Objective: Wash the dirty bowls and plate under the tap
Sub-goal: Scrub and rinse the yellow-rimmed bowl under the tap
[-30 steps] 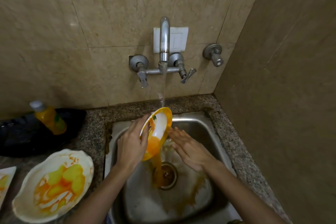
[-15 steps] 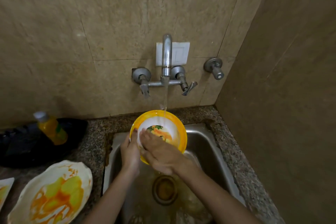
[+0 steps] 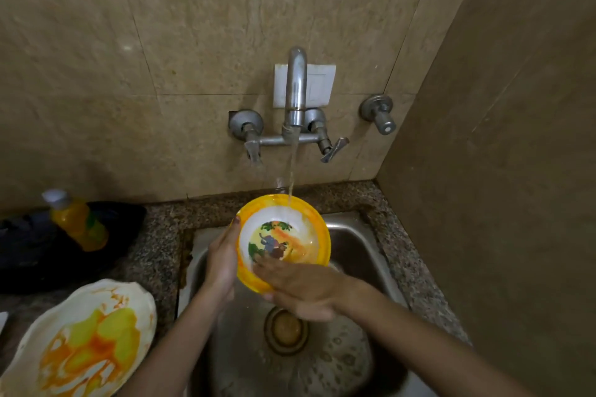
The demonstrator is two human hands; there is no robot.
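A yellow-rimmed bowl [image 3: 292, 226] with a picture on its white inside is held tilted toward me over the steel sink [image 3: 358, 245]. Water from the wall tap [image 3: 296, 90] falls onto its upper rim. My left hand [image 3: 222, 263] grips the bowl's left edge, thumb on the rim. My right hand [image 3: 303, 288] lies flat with straight fingers against the bowl's lower inside. A white plate [image 3: 80, 342] smeared with orange and yellow sauce lies on the counter at the lower left.
An orange liquid bottle [image 3: 79, 221] leans on a black tray [image 3: 25, 245] at the left. A separate valve [image 3: 379, 114] sticks out of the wall right of the tap. A side wall closes off the right. The sink drain [image 3: 285, 329] sits below my hands.
The bowl has turned from edge-on and draining to facing me under the stream. My right hand moved into the bowl, then slid down to its lower part, uncovering the picture.
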